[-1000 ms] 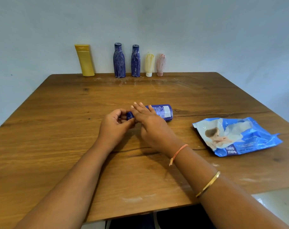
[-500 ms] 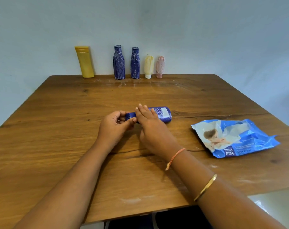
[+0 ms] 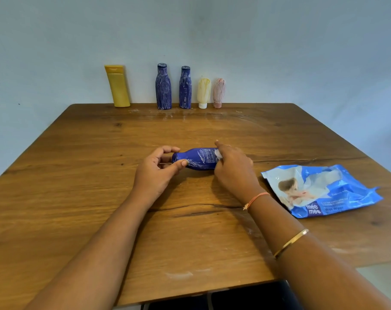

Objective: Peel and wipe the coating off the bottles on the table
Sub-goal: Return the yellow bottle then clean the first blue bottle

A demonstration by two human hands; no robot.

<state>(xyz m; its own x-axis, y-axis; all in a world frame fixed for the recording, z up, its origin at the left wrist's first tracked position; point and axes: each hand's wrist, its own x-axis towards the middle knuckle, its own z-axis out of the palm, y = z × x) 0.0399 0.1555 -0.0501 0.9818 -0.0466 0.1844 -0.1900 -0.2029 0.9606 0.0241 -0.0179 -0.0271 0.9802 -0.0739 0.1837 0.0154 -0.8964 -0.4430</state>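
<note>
A pale, bare wall (image 3: 279, 52) stands behind the wooden table (image 3: 78, 198), whose top shows whitish smears.

The blue bottle (image 3: 199, 158) lies on its side at the middle of the table, straight ahead of me at 12 o'clock. Its long axis runs from 9 to 3 o'clock, with the narrow neck end toward 9 and the broad base toward 3. My left hand (image 3: 154, 173) pinches the neck, its fingers (image 3: 178, 164) curled, thumb on the near side and forefinger over the top. My right hand (image 3: 232, 168) is curled round the base end, with a white scrap (image 3: 218, 153) showing under it. I cannot tell whether that is a wipe or loosened coating. Both hands touch the bottle, so I judge the next stroke must run along that axis, from the base toward the neck.

The bottle's label carries fine white print, too small to read. At 3 o'clock from the bottle lies a blue wipes packet (image 3: 324, 191) reading "mee mee" and "Wet Wipes".

Along the far edge at 12 o'clock stand:
- a yellow bottle (image 3: 118, 86)
- a streaked blue bottle (image 3: 163, 88)
- a second streaked blue bottle (image 3: 185, 88)
- a cream bottle (image 3: 204, 90)
- a pink bottle (image 3: 219, 90)
</note>
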